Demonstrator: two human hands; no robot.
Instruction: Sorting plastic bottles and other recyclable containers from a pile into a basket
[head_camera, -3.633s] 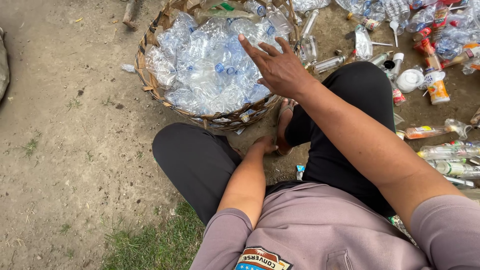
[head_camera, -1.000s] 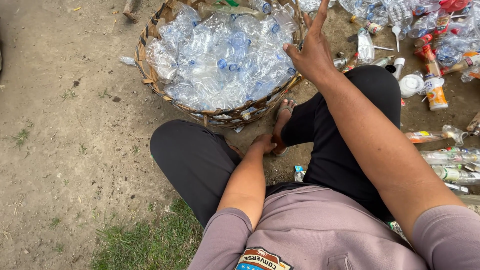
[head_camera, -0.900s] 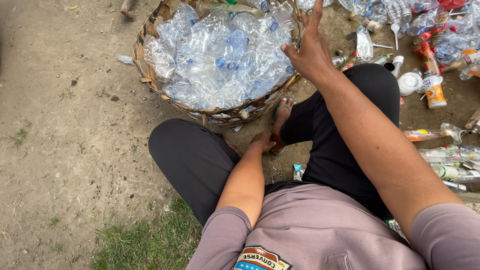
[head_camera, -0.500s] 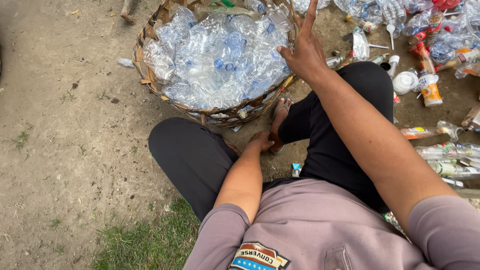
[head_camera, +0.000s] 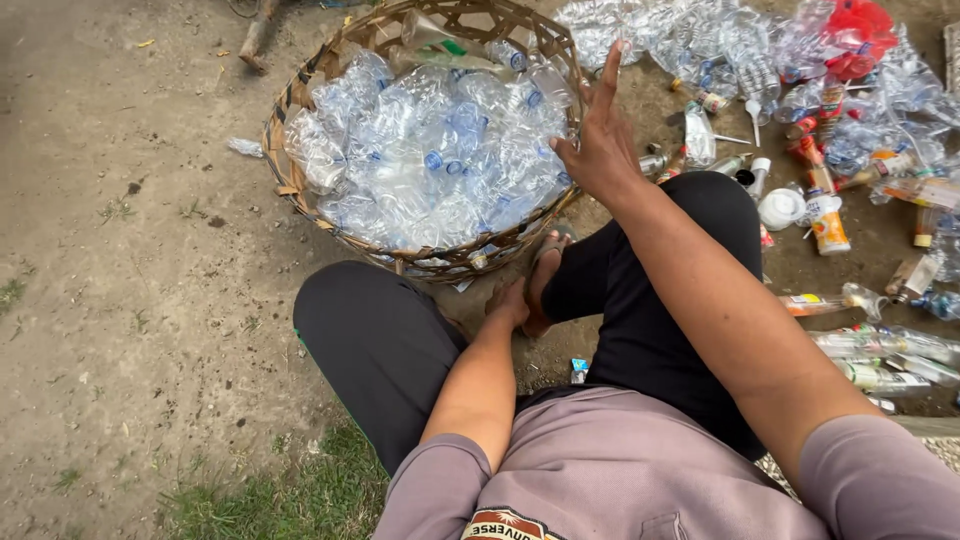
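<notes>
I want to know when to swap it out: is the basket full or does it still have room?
Full. Clear plastic bottles are heaped up to the woven basket's rim; the right hand hovers open at its edge.

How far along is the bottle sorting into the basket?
Done: the woven basket is heaped with clear plastic bottles. In hand: nothing. The right hand is open, fingers spread, at the basket's right rim; the left hand rests by the foot. Left: a loose pile of bottles lies on the ground to the right.
</notes>
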